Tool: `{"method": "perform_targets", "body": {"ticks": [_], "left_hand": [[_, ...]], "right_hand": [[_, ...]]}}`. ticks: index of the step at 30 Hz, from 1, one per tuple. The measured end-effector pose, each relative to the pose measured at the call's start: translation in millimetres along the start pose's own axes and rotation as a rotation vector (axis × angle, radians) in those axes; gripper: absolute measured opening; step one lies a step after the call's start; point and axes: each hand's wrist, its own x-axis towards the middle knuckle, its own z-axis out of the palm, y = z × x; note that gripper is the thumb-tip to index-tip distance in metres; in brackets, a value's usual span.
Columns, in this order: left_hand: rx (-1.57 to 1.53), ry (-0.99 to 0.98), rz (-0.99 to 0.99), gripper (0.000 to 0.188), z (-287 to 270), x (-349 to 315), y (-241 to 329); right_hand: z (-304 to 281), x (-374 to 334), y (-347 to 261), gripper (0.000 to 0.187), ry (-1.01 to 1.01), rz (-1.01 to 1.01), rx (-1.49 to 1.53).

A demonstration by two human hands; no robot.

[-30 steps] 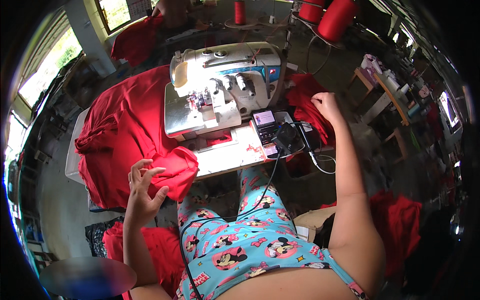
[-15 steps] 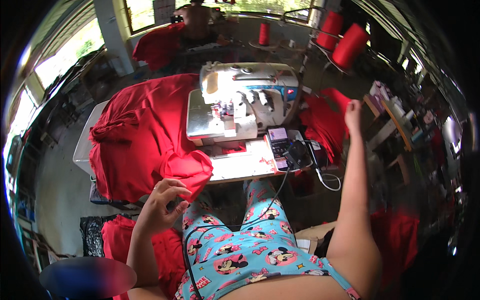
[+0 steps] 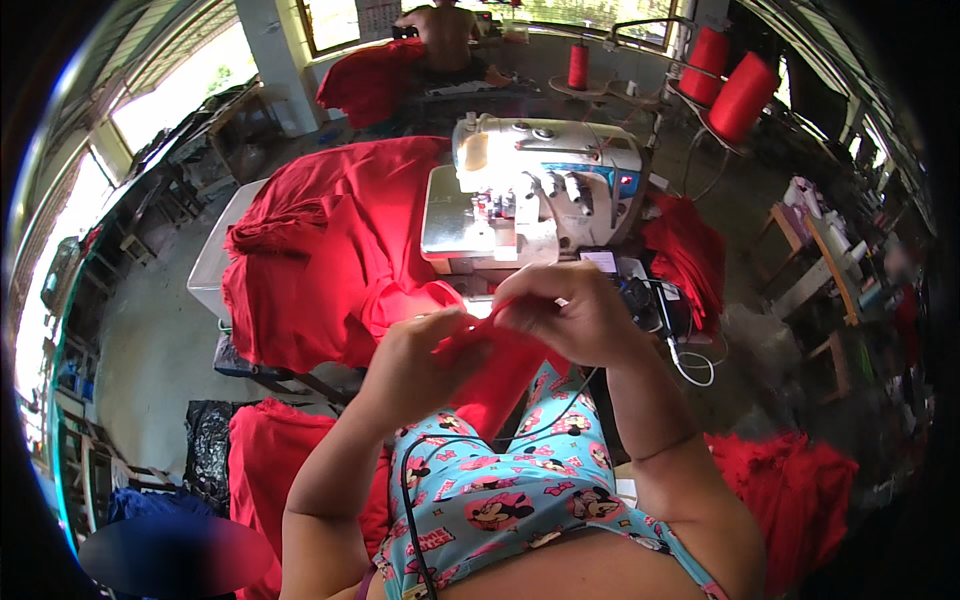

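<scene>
Red heap (image 3: 325, 265): left of sewing machine (image 3: 560, 185)
Left hand (image 3: 425, 362): gripping red piece (image 3: 508, 372)
Red piece: between both hands, before the machine (lower part hangs)
Right hand (image 3: 572, 312): fingers pinching same piece
Red stack (image 3: 690, 250): right of machine

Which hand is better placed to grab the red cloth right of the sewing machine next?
Probably your right hand: it's nearer that red cloth pile, while your left hand is farther. Both appear to hold another red piece.
</scene>
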Motion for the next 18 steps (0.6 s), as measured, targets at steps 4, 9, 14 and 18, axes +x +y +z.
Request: {"method": "perform_targets", "body": {"ticks": [4, 9, 14, 18], "left_hand": [[-0.455, 0.354, -0.147, 0.014, -12, -17, -37], [-1.598, 0.267, 0.490, 0.016, -15, 15, -106], [-1.199, 0.033, 0.456, 0.017, -20, 15, -97], [-1.358, -0.153, 0.347, 0.018, 14, 19, -47]], "right_hand": [[16, 9, -9, 0.009, 0.371, -0.112, 0.027], [79, 3, -31, 0.013, -0.049, -0.500, 0.161], [66, 17, -1, 0.016, 0.209, -0.167, -0.083], [59, 11, 12, 0.023, 0.123, -0.115, -0.186]]}}
